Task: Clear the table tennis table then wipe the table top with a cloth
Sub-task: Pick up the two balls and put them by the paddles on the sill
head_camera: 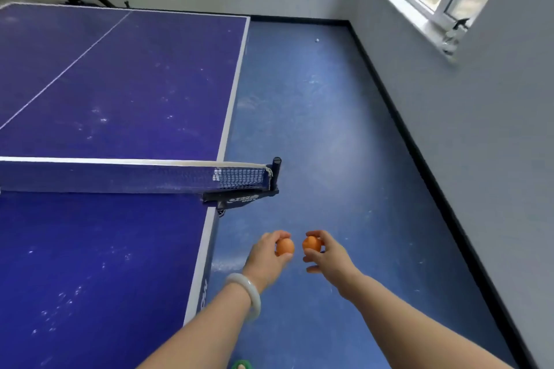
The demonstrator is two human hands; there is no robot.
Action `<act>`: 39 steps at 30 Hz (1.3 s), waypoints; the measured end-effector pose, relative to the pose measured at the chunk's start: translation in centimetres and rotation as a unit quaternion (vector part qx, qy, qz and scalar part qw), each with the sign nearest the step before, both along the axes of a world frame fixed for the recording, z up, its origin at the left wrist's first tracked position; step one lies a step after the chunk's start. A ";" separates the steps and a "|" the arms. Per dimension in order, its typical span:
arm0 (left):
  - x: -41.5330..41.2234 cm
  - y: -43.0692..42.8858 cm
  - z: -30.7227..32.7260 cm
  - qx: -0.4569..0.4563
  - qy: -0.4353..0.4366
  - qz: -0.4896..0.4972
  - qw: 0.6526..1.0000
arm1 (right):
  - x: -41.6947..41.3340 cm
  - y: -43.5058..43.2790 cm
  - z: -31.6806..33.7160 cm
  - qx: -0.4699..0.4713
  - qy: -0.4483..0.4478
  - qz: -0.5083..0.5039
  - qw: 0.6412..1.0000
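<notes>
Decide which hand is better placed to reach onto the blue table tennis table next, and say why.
Left, probably. The left hand, pinching a small orange ball, hangs just beside the blue table tennis table. The right hand, holding a second orange ball, is farther out over the blue floor.

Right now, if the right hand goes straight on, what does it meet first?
Probably the orange table-tennis ball in the left hand; the right hand, holding a second orange ball, points at it. Depth unclear.

Table (120,84) left of hands (295,252).
</notes>
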State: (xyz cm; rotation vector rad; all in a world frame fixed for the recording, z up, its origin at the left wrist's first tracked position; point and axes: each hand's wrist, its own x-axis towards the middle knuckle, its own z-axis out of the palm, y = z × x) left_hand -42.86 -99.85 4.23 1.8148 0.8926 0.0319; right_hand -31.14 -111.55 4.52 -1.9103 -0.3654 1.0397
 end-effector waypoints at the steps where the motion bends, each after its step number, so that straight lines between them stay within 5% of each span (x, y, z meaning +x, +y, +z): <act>1: 0.9 -1.6 0.2 0.002 0.001 -0.017 1.000 | 0.6 -2.1 0.2 0.005 -0.004 -0.015 1.000; 10: 10.1 -26.9 2.1 -0.027 -0.036 -0.192 0.980 | 4.9 -30.5 2.5 0.004 -0.046 -0.171 0.984; 21: 16.7 -59.6 3.3 -0.056 -0.009 -0.460 0.886 | 3.1 -66.5 3.6 -0.042 -0.077 -0.431 0.898; 28: 20.8 -76.1 3.5 -0.069 0.000 -0.584 0.809 | 1.8 -82.1 4.3 -0.065 -0.082 -0.562 0.820; 39: 29.1 -95.1 1.9 -0.055 0.012 -0.673 0.737 | 7.0 -97.8 3.6 -0.105 -0.042 -0.638 0.761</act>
